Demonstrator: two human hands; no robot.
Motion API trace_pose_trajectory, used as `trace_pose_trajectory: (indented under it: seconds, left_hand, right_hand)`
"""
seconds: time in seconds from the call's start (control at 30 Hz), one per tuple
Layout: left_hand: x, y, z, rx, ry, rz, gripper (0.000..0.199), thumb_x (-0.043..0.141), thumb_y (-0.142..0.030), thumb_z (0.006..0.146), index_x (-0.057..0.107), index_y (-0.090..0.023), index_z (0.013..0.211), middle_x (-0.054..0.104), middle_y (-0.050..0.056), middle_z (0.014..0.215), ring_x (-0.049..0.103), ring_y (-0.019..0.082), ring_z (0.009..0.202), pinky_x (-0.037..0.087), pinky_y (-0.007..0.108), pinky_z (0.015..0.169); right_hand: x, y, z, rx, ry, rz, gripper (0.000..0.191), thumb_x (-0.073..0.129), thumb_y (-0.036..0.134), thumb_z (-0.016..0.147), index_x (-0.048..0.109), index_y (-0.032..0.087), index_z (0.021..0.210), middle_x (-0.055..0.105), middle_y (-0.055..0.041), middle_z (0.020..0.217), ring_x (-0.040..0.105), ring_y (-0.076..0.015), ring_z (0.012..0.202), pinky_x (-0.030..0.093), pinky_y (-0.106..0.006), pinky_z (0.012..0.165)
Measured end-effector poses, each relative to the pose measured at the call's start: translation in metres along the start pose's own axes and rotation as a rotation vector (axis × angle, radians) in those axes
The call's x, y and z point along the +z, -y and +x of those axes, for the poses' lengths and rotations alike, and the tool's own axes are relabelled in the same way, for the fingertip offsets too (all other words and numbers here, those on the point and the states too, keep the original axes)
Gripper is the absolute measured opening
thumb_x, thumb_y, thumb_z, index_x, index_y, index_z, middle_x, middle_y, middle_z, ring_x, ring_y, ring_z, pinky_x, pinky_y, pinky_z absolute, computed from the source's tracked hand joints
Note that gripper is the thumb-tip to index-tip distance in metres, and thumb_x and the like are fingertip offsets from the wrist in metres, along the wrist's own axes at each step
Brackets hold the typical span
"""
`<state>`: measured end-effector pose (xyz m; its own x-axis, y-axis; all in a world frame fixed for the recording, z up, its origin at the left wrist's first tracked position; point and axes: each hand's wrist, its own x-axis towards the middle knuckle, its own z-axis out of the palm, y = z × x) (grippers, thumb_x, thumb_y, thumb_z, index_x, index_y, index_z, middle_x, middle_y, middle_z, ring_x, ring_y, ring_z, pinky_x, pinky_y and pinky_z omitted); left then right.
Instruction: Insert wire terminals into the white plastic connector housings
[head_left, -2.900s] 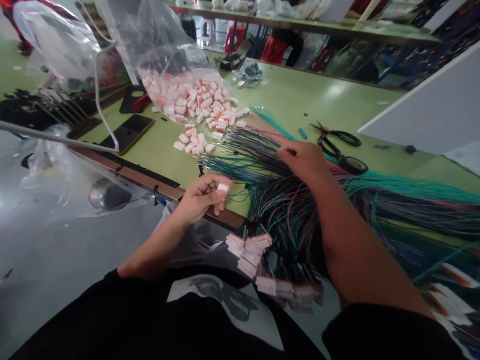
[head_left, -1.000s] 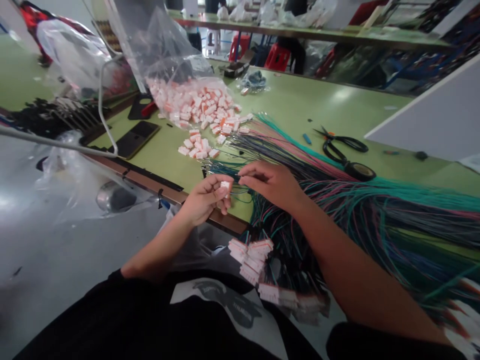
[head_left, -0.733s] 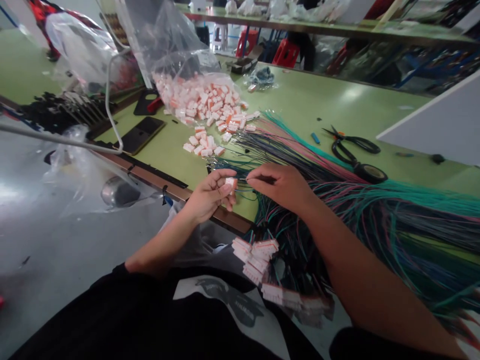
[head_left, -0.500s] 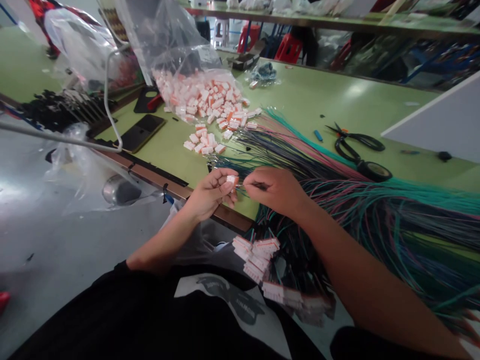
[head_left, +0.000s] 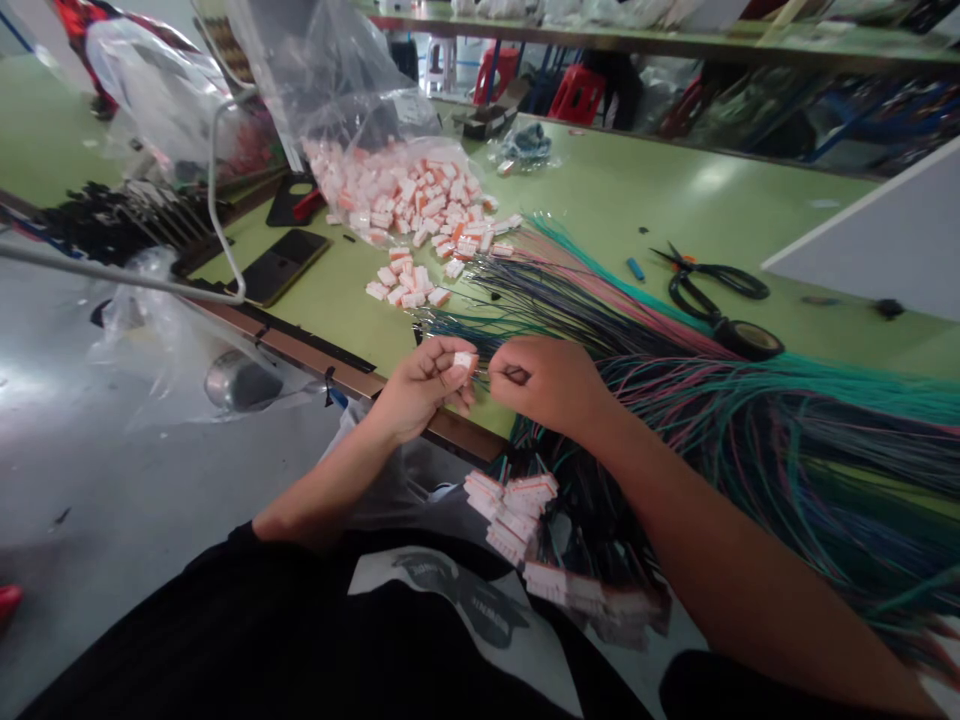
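Observation:
My left hand (head_left: 429,388) pinches a small white and orange connector (head_left: 463,361) between thumb and fingers, above the front edge of the green table. Just to its right, my right hand (head_left: 551,382) is closed, its fingertips close to the connector. A wire seems to be in those fingers, but it is mostly hidden. Long green, pink and black wires (head_left: 750,400) spread from the middle of the table to the right, partly under my right forearm. Finished-looking white and orange connectors (head_left: 514,510) with dark wires hang in a bunch below my hands.
A clear bag (head_left: 390,180) spills loose connectors (head_left: 409,282) behind my hands. Black-handled scissors (head_left: 724,300) and a roll of black tape (head_left: 750,340) lie at the right. A phone (head_left: 289,266) rests at the left, near a bent metal rod (head_left: 217,200). A white panel (head_left: 877,240) stands far right.
My right hand has shifted very slightly and its fingers have curled closer together beside the connector. My left hand keeps its hold on the connector in almost the same place.

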<state>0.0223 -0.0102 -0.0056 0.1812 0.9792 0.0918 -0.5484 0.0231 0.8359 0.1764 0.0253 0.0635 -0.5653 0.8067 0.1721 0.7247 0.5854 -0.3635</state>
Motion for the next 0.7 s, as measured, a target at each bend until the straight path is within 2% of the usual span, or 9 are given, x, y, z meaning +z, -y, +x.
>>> trace_pose_trajectory:
  seconds: [0.2,0.37,0.5,0.7]
  left_hand:
    - [0.004,0.002,-0.001,0.034,-0.027,0.11,0.041,0.079,-0.039,0.066,0.055,-0.016,0.09,0.061,-0.006,0.063,0.06,0.006,0.051,0.05,0.016,0.047]
    - [0.008,0.0,-0.003,0.04,-0.092,0.186,0.047,0.081,-0.043,0.061,0.053,-0.016,0.087,0.06,-0.006,0.061,0.059,0.006,0.048,0.05,0.017,0.047]
    - [0.01,-0.001,-0.005,0.064,-0.127,0.217,0.043,0.079,-0.042,0.065,0.054,-0.016,0.089,0.06,-0.006,0.06,0.059,0.007,0.048,0.05,0.018,0.047]
    - [0.012,-0.001,-0.007,0.059,-0.134,0.234,0.036,0.077,-0.036,0.068,0.055,-0.016,0.087,0.06,-0.006,0.057,0.058,0.007,0.047,0.05,0.018,0.046]
  right_hand:
    - [0.007,-0.001,-0.001,0.005,0.011,0.05,0.011,0.05,0.019,0.064,0.055,0.018,0.054,0.052,0.0011,0.052,0.042,-0.01,0.053,0.026,-0.025,0.055]
    - [0.014,-0.006,0.002,0.001,0.015,0.24,0.014,0.05,0.021,0.068,0.057,0.017,0.057,0.051,0.0026,0.05,0.042,-0.0088,0.051,0.028,-0.023,0.054]
    - [0.011,-0.012,0.003,-0.011,0.055,0.381,0.012,0.053,0.022,0.069,0.061,0.017,0.063,0.054,0.0039,0.053,0.044,-0.008,0.052,0.031,-0.022,0.056]
    - [0.013,-0.012,0.001,-0.03,0.037,0.36,0.011,0.054,0.016,0.069,0.061,0.016,0.06,0.053,0.0046,0.053,0.044,-0.0069,0.053,0.031,-0.021,0.057]
